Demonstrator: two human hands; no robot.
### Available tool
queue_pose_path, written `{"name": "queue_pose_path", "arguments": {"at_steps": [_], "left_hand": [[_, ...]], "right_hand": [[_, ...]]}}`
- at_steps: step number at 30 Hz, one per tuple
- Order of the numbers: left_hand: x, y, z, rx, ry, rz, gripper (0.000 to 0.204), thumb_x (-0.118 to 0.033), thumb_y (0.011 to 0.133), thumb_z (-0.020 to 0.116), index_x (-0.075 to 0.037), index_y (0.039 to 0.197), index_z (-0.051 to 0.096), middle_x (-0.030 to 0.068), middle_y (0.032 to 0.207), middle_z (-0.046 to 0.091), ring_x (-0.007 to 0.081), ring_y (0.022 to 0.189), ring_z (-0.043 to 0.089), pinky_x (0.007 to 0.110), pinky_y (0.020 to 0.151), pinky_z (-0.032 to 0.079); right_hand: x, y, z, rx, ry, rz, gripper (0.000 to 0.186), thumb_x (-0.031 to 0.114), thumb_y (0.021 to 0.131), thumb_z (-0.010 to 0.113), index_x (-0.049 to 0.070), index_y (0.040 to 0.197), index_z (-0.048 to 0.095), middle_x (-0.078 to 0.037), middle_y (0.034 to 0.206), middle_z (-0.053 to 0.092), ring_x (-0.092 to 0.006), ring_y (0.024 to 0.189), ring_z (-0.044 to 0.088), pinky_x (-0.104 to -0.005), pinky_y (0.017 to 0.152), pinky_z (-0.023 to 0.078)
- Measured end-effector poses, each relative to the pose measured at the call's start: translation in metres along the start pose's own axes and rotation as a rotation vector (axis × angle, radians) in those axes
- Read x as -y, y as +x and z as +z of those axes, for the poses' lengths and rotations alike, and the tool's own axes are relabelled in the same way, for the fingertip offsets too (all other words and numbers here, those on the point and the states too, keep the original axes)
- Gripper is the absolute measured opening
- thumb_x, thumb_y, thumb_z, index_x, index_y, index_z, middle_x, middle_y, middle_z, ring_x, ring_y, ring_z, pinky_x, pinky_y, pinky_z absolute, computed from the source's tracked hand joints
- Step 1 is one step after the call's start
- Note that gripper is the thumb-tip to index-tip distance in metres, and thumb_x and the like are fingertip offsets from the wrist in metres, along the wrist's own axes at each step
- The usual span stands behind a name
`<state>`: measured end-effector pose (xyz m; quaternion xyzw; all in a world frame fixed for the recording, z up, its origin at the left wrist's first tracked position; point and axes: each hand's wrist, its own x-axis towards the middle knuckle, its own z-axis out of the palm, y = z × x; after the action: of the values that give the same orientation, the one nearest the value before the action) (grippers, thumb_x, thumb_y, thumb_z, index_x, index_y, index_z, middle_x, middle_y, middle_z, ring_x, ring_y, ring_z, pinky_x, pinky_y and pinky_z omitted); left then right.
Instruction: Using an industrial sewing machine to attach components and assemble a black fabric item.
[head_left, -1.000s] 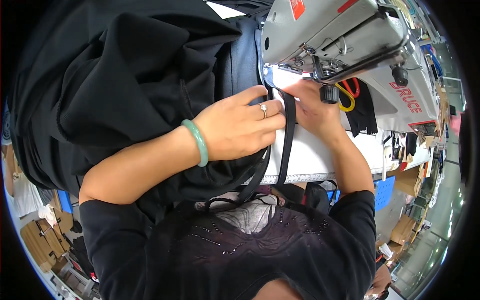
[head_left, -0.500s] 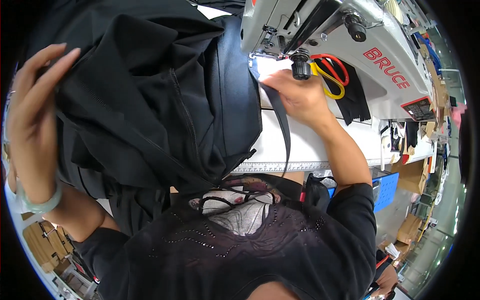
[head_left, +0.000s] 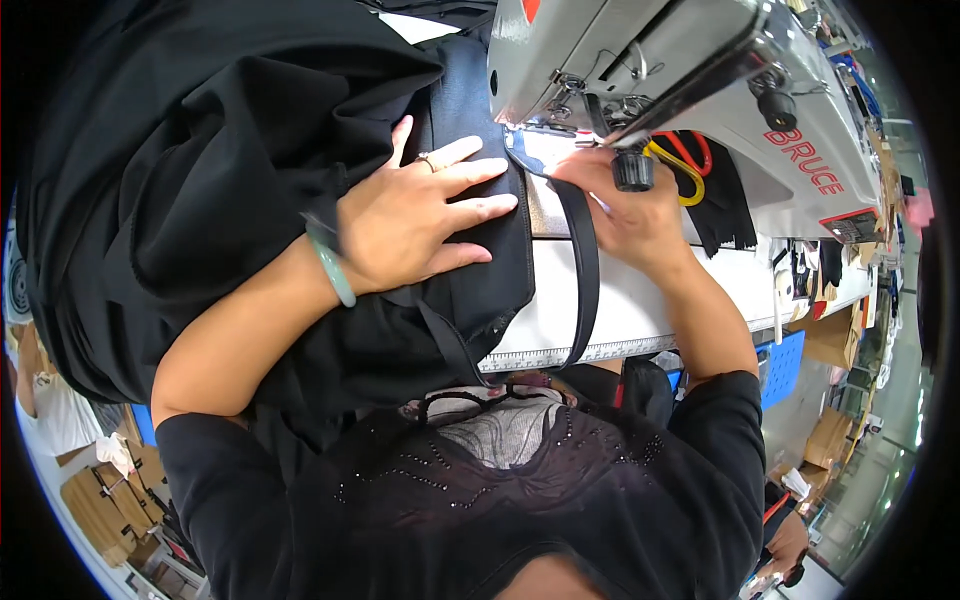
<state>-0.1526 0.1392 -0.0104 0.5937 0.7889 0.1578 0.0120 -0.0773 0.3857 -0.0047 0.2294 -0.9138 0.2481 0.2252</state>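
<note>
A large bundle of black fabric (head_left: 250,130) covers the left of the table and reaches under the head of a white sewing machine (head_left: 690,75). My left hand (head_left: 415,220), with a ring and a pale green bangle, lies flat on the cloth, fingers spread toward the garment's right edge. Beside the needle area, my right hand (head_left: 635,210) pinches a narrow black fabric strip (head_left: 583,270) at that edge. The strip's loose length hangs down over the table's front. A black knob partly hides the right fingertips, and the needle itself is hard to make out.
Scissors (head_left: 697,170) with red and yellow handles lie under the machine's arm, by black fabric pieces (head_left: 722,210). A measuring tape (head_left: 625,345) runs along the table's front edge. Small tools lie at the right end; a blue crate (head_left: 783,368) stands below.
My left hand has come down from the far left onto the fabric near the machine. The cloth has spread flatter and farther left. My right hand keeps its pinch on the strip.
</note>
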Motion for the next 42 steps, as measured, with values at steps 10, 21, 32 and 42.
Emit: {"name": "queue_pose_path", "arguments": {"at_steps": [10,21,32,42], "left_hand": [[0.008,0.002,-0.009,0.010,-0.042,-0.007,0.045,-0.036,0.077,0.074,-0.016,0.116,0.065,0.0075,0.127,0.056,0.0312,0.126,0.048,0.066,0.107,0.023],[0.013,0.013,-0.010,0.015,-0.013,0.230,0.057,-0.032,0.077,0.071,-0.008,0.126,0.058,0.0049,0.129,0.053,0.0233,0.102,0.052,0.036,0.090,0.043],[-0.004,0.004,-0.013,-0.011,-0.095,0.131,0.041,-0.023,0.078,0.071,-0.010,0.116,0.065,0.0054,0.124,0.058,0.0263,0.112,0.052,0.038,0.091,0.044],[0.016,0.012,-0.009,-0.069,-0.205,0.137,0.035,-0.018,0.076,0.073,-0.017,0.111,0.069,0.0115,0.119,0.054,0.0327,0.111,0.051,0.042,0.094,0.043]], "right_hand": [[0.012,-0.005,-0.003,0.266,-0.082,-0.232,0.029,0.000,0.065,0.073,0.004,0.093,0.066,-0.006,0.094,0.067,-0.0193,0.073,0.064,-0.0316,0.063,0.052],[0.019,-0.004,-0.008,0.390,-0.103,-0.217,0.027,0.003,0.067,0.070,0.004,0.094,0.065,-0.005,0.091,0.065,-0.0209,0.076,0.065,-0.0326,0.065,0.052],[0.023,-0.004,-0.008,0.399,-0.164,-0.236,0.030,0.006,0.068,0.069,0.006,0.098,0.066,-0.003,0.095,0.064,-0.0175,0.080,0.064,-0.0288,0.067,0.051],[0.024,-0.005,-0.004,0.372,-0.124,-0.237,0.024,0.006,0.071,0.069,0.007,0.094,0.064,-0.003,0.096,0.063,-0.0174,0.072,0.061,-0.0305,0.060,0.048]]}}
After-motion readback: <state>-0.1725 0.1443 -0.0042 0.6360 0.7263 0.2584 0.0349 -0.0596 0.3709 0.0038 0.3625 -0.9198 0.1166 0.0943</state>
